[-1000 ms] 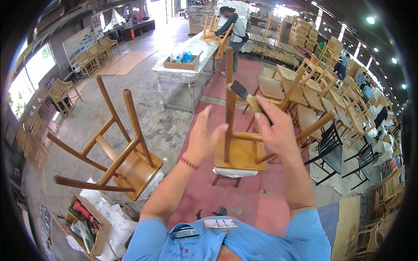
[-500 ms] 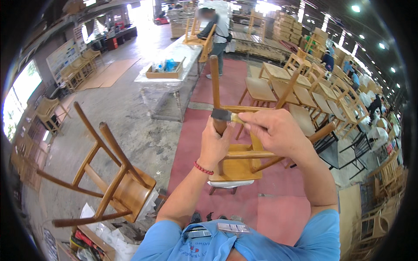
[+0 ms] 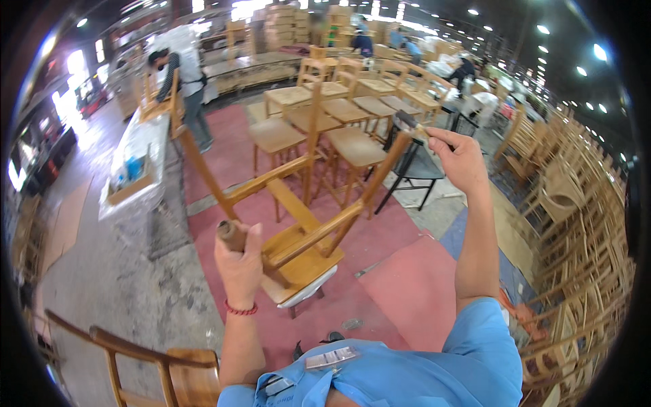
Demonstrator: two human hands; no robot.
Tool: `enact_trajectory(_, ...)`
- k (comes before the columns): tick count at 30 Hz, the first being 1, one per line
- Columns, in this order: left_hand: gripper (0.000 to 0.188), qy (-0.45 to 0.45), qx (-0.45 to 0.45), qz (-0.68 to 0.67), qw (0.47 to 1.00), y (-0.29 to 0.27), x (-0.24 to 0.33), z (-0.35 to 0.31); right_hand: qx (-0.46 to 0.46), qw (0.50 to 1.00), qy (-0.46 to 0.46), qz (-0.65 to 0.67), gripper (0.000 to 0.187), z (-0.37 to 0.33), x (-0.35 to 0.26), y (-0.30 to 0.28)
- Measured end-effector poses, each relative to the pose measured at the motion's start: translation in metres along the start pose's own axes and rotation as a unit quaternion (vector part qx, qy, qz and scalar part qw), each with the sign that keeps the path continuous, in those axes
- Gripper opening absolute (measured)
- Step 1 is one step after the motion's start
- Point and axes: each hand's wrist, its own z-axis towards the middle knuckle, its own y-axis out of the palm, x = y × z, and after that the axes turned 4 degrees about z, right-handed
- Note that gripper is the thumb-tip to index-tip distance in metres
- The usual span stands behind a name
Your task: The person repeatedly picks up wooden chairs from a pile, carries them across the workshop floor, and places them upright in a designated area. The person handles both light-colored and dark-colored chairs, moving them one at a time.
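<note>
An upside-down wooden chair [image 3: 319,256] stands before me with its legs pointing up, its seat on a white-padded support. My left hand [image 3: 241,268], a red bead bracelet at its wrist, is closed round the end of the near left leg. Out to the right, my right hand [image 3: 461,159] pinches a small tool [image 3: 405,121] with a dark, block-shaped head and a short pale handle. Its head is at the tip of the right leg [image 3: 390,166]; whether it touches the wood I cannot tell.
Another upturned chair [image 3: 186,381] is at the lower left. Beyond, a person [image 3: 193,85] bends over a chair at a plastic-covered table [image 3: 152,166] bearing a shallow box [image 3: 130,184]. Rows of chairs [image 3: 278,138] stand ahead, a black chair [image 3: 415,169] among them; stacked chair frames [image 3: 563,183] line the right.
My view has turned right. The right hand has carried the dark-headed tool from the leg end at my left hand to the right leg's tip. My left hand still grips its leg.
</note>
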Motion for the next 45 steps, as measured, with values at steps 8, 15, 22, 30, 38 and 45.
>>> enact_trajectory(8, 0.016, 0.019, -0.002, -0.021, 1.000, 0.002, 0.001, -0.002, -0.005, 0.992, 0.031, -0.119, 0.025, 0.002, 0.052, 0.004)
enact_trajectory(15, 0.017, 0.032, -0.008, 0.034, 0.999, 0.000, 0.002, -0.001, 0.000, 0.988, 0.078, -0.131, 0.024, 0.021, 0.060, -0.003)
enact_trajectory(22, 0.018, 0.026, -0.017, 0.027, 0.999, -0.001, 0.003, -0.002, 0.023, 0.994, 0.073, -0.083, 0.025, 0.015, 0.069, 0.011)
enact_trajectory(30, 0.019, 0.009, -0.044, -0.024, 0.999, -0.004, -0.004, -0.001, 0.077, 0.991, 0.076, -0.079, 0.026, 0.030, 0.046, 0.025)
enact_trajectory(38, 0.027, -0.028, -0.254, -0.160, 0.953, -0.027, -0.017, 0.010, -0.009, 0.998, 0.041, -0.046, 0.029, 0.182, 0.028, 0.163)
enact_trajectory(45, 0.030, -0.020, -0.297, -0.169, 0.940, -0.035, -0.024, 0.014, -0.127, 0.982, 0.035, -0.132, 0.025, 0.238, 0.059, 0.215)
